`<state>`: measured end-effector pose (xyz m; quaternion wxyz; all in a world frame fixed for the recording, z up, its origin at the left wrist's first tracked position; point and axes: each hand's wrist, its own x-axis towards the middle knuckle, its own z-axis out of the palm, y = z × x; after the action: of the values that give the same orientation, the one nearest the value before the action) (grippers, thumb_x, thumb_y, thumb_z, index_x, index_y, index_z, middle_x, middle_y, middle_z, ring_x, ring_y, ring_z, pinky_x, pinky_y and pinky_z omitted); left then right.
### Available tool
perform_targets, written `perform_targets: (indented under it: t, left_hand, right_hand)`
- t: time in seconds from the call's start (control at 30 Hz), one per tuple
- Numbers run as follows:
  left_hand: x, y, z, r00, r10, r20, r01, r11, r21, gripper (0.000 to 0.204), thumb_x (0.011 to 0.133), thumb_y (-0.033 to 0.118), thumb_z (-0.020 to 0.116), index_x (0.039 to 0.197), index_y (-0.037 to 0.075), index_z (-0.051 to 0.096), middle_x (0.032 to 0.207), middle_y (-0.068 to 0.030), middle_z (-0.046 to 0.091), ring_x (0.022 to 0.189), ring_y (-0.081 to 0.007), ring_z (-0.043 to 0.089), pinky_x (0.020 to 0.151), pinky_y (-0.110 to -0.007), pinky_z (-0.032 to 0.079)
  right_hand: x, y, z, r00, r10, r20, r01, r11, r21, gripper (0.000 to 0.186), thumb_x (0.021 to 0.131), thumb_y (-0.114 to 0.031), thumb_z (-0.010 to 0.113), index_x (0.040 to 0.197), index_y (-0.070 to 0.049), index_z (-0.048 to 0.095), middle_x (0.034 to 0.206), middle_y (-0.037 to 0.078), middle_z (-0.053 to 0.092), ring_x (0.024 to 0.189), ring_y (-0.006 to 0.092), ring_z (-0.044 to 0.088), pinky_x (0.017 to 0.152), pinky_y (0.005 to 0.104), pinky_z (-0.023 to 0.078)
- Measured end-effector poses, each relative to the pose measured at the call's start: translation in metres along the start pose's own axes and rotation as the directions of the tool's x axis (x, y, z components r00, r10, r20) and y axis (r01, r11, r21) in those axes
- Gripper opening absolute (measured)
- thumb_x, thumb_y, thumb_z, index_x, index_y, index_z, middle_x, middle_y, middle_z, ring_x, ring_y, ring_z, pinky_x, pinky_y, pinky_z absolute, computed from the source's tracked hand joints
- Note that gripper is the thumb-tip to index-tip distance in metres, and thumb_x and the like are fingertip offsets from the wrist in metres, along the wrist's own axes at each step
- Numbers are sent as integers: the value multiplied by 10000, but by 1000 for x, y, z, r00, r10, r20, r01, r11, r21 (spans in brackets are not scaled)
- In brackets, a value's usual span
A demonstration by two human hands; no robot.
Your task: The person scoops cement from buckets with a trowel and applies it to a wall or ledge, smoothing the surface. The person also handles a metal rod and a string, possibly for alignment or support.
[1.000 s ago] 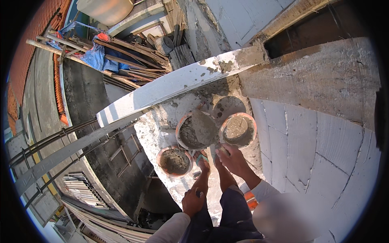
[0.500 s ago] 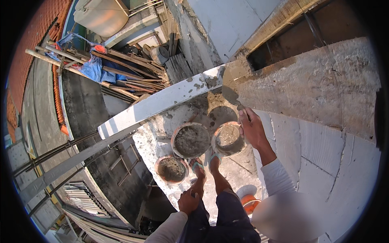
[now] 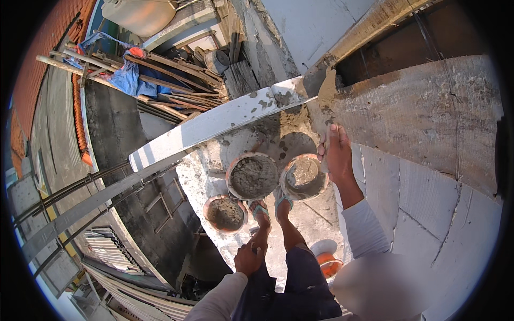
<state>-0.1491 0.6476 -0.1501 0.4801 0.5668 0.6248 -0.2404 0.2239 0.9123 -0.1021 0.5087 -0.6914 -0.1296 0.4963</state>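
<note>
My right hand is closed around the handle of a trowel. The trowel's mortar-coated blade points away from me, against the joint where the white block ledge meets a rough board. My left hand rests over my left knee, fingers bent loosely and no tool visible in it. In front of my feet stand a tub of grey mortar and, to its right, a tub with a paler mix. A smaller mortar tub sits to the left.
An orange bucket stands near my right leg. White block wall runs along the right. Beyond the ledge lie stacked timber and a blue tarp. At left the platform ends above a lower area with metal bars.
My right hand has moved slightly right and farther away, carrying the trowel blade up along the joint; the blade now stands more upright. My left hand stays on the knee. The view has shifted slightly.
</note>
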Motion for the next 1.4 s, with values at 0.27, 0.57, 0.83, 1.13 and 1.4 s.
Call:
perform_targets:
  t: [0.27, 0.57, 0.83, 1.13, 1.4]
  left_hand:
    - [-11, 7, 0, 993, -120, -20, 117, 988, -103, 482, 925, 344, 650, 1313, 57, 650, 1297, -186, 669, 1202, -396, 620, 1030, -500, 487]
    - [-26, -17, 23, 995, -87, -46, 77, 982, -175, 431, 917, 323, 684, 1254, 53, 667, 1245, -155, 687, 1197, -371, 620, 1013, -493, 498]
    - [-26, -30, 12, 996, -63, -70, 48, 978, -202, 433, 921, 327, 674, 1252, 48, 663, 1252, -169, 682, 1203, -375, 617, 1023, -492, 490]
    - [-12, -25, -16, 998, -61, 23, 63, 992, -108, 514, 921, 378, 651, 1327, 63, 628, 1257, -225, 670, 1193, -404, 621, 1024, -506, 490]
    - [12, -6, -31, 998, 55, -29, -56, 998, -31, 504, 929, 394, 610, 1253, 9, 641, 1197, -265, 672, 1110, -442, 640, 990, -529, 502]
  right_hand:
    - [-85, 172, -36, 877, 123, 464, 433, 216, -875, 342, 987, -170, 594, 1313, -78, 540, 907, 162, 655, 878, 379, 696, 704, 484, 557]
    - [33, 361, 38, 791, 143, 595, 602, -10, -798, 396, 925, -216, 642, 1273, -31, 616, 953, 220, 697, 913, 391, 709, 773, 500, 573]
    - [-14, 369, 23, 819, 200, 537, 386, 501, -775, 539, 908, -355, 741, 1306, -1, 659, 1190, 260, 698, 1086, 407, 683, 951, 436, 541]
    - [-112, 235, 14, 863, 155, 480, 288, 631, -720, 537, 935, -377, 714, 1315, -8, 632, 1187, 206, 703, 1048, 373, 685, 901, 435, 536]
    - [-98, 38, 21, 890, 355, 288, -274, 919, -285, 326, 1024, -298, 643, 1186, -17, 615, 850, 73, 619, 660, 135, 588, 593, 311, 506]
